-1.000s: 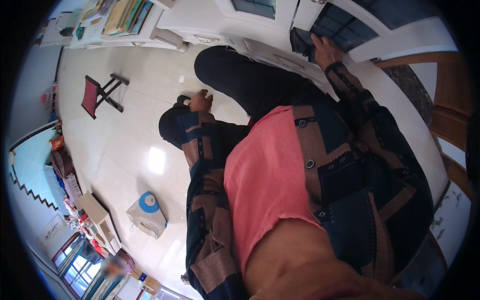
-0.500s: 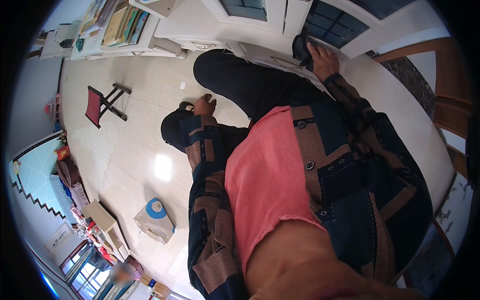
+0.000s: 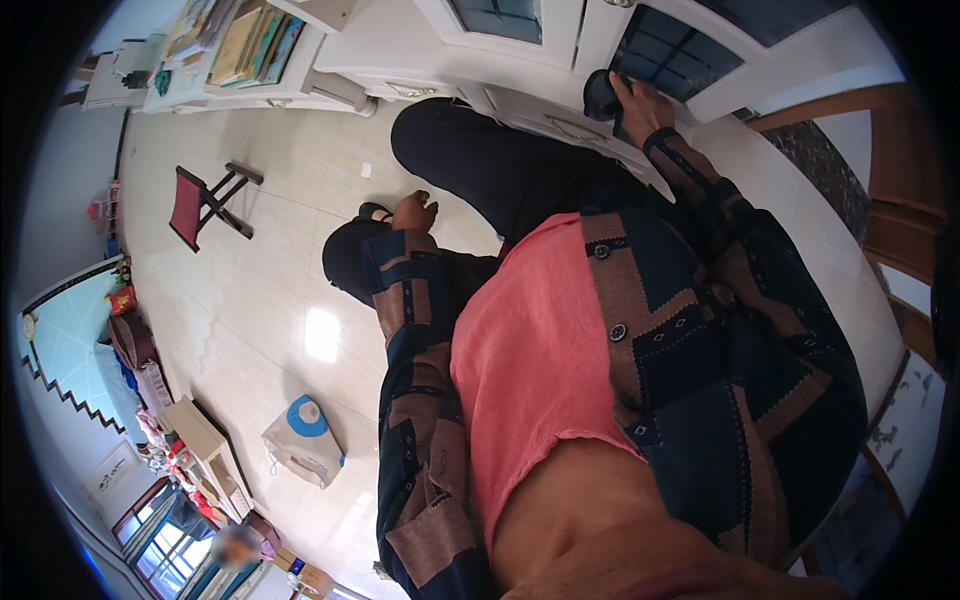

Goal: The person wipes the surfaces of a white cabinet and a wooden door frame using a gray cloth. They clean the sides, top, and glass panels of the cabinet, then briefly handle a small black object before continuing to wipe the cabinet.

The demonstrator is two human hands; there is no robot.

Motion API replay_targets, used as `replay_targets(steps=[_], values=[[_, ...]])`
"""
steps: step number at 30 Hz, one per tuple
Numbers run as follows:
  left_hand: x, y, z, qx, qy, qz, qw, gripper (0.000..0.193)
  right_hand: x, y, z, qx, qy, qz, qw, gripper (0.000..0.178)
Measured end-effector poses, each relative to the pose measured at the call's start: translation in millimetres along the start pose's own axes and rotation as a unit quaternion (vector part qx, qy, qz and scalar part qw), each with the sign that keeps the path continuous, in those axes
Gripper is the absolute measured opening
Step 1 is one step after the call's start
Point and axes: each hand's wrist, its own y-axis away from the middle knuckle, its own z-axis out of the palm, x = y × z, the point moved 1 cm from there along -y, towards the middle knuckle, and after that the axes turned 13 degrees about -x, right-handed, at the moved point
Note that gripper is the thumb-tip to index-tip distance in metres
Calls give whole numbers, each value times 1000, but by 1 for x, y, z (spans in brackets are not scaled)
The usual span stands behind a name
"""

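My right hand (image 3: 648, 112) grips a small black object (image 3: 601, 96) with a rounded end, up against the white cabinet's drawer front (image 3: 545, 112) and glass-paned door (image 3: 680, 55). Its exact kind does not show. My left hand (image 3: 413, 212) rests by my bent left knee, fingers loosely curved and apart, with nothing visible in it. Just beside that hand, part of a dark shoe or slipper (image 3: 375, 211) shows. Black trousers cover both my bent legs.
A folding stool (image 3: 215, 205) with a red seat stands on the tiled floor at left. Nearer lies a beige bag (image 3: 305, 445) with a blue patch. Books (image 3: 257, 48) fill a white shelf at the far left. Another person (image 3: 238, 548) appears at the lower left.
My right hand has shifted slightly left and up, turning the black object so its rounded end shows more. My left hand has barely moved.
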Motion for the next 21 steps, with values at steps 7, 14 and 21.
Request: replay_targets(steps=[7, 14, 21], values=[[-1, -2, 2, -3, -7, -3, 1000, 38, -5, -4, -3, -52, -24, 28, 998, 63], [2, -1, 2, -8, -7, 9, 1000, 38, 14, 10, 7, 4, -36, 43, 998, 64], [-2, -1, 5, -1, 10, 14, 1000, 38, 38, 52, -5, -48, -95, 148, 983, 63]])
